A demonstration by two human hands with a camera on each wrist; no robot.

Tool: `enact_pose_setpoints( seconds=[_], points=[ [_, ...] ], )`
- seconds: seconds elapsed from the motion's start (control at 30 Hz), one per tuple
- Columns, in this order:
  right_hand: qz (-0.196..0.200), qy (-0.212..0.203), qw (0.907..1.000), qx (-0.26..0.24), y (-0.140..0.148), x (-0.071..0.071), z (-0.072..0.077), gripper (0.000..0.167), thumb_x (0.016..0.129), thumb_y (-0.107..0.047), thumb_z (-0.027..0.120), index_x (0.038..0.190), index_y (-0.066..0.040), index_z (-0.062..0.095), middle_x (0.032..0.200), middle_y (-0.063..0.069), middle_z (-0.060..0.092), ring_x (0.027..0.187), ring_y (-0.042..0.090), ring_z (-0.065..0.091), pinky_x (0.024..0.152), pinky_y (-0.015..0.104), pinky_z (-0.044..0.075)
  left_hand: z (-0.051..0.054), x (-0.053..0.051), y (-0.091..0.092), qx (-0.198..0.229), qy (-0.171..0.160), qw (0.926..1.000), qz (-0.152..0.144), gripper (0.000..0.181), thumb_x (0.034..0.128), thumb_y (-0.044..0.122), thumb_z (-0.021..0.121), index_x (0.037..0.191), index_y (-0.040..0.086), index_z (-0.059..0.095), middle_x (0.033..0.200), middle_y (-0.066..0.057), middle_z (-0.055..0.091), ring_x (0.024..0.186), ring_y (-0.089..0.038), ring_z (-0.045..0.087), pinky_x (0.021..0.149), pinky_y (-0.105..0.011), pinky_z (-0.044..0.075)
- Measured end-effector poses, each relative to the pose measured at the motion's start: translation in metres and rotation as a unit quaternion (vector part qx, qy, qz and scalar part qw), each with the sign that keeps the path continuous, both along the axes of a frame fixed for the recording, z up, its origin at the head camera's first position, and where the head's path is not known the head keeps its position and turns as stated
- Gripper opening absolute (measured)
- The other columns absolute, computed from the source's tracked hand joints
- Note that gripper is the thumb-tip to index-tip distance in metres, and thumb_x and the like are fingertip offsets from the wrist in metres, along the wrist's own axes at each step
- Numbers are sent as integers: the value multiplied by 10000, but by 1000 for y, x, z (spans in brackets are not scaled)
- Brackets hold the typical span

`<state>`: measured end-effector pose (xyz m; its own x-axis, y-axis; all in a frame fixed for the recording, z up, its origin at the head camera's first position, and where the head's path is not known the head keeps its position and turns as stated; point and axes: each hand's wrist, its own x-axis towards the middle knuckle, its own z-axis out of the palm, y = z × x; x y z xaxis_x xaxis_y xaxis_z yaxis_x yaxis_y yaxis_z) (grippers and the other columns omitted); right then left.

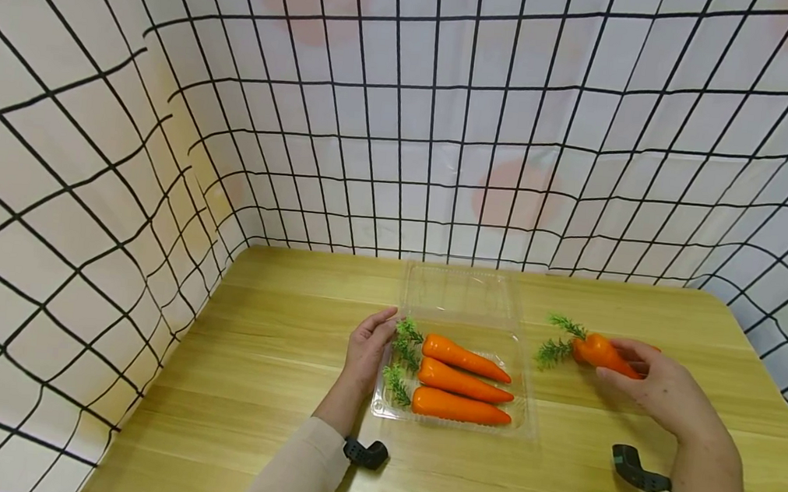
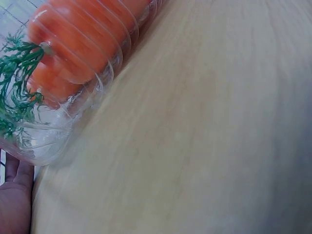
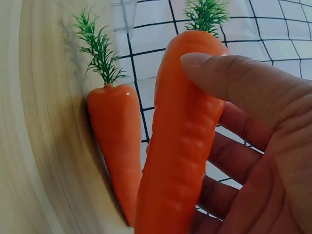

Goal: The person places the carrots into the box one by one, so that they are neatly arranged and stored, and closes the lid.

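Three orange carrots with green tops, the middle one (image 1: 465, 381) among them, lie side by side in a clear plastic container (image 1: 525, 414). My left hand (image 1: 365, 349) rests at the container's left edge, fingers loosely extended; the left wrist view catches part of the hand (image 2: 15, 200) below the clear wall (image 2: 46, 146). To the right, my right hand (image 1: 669, 395) grips a carrot (image 1: 598, 348). The right wrist view has the thumb and fingers of that hand (image 3: 258, 122) around the held carrot (image 3: 178, 126), beside another carrot (image 3: 117, 141) lying on the table.
The container's clear lid (image 1: 460, 292) is folded back toward the rear of the wooden table (image 1: 271, 360). White cloth with a black grid (image 1: 405, 122) rises behind the table and at both sides. Black wrist straps (image 1: 366, 454) are on both arms.
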<state>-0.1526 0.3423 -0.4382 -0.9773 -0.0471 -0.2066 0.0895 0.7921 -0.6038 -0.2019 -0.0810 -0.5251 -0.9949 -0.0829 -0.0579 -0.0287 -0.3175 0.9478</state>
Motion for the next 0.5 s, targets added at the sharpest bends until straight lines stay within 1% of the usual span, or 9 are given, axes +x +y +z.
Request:
enact_pose_setpoints(
  seconds=[0.2, 0.37, 0.47, 0.5],
  points=[
    [-6, 145, 9999, 18, -5, 1, 3, 899, 931, -656, 605, 1547, -40, 385, 1424, 327, 511, 1224, 476, 511, 895, 604, 458, 0, 0, 0, -52, 19, 10000, -2, 377, 1001, 132, 619, 1353, -5, 618, 1246, -88, 737, 943, -39, 634, 837, -183, 519],
    [-13, 136, 9999, -88, -9, 1, 7, 861, 943, -638, 604, 1551, -70, 387, 1438, 344, 481, 1225, 486, 495, 886, 612, 459, 1, 0, 0, -57, -30, 10000, 31, 368, 1000, 142, 624, 1341, 6, 630, 1269, -129, 719, 917, -46, 620, 811, -187, 514],
    [3, 152, 9998, -146, -10, 2, 8, 828, 953, -609, 612, 1547, -75, 395, 1444, 339, 478, 1231, 482, 490, 882, 589, 465, 2, 0, 0, -49, -94, 9999, 45, 363, 1002, 142, 626, 1340, 9, 632, 1287, -154, 703, 901, -45, 611, 784, -181, 508],
    [9, 165, 9997, -165, -11, 2, 9, 817, 956, -599, 615, 1545, -76, 397, 1441, 335, 484, 1229, 475, 494, 873, 561, 472, 2, 0, 0, -48, -102, 9999, 45, 360, 1003, 142, 627, 1338, 13, 635, 1293, -162, 697, 900, -45, 609, 777, -179, 504]
  ],
)
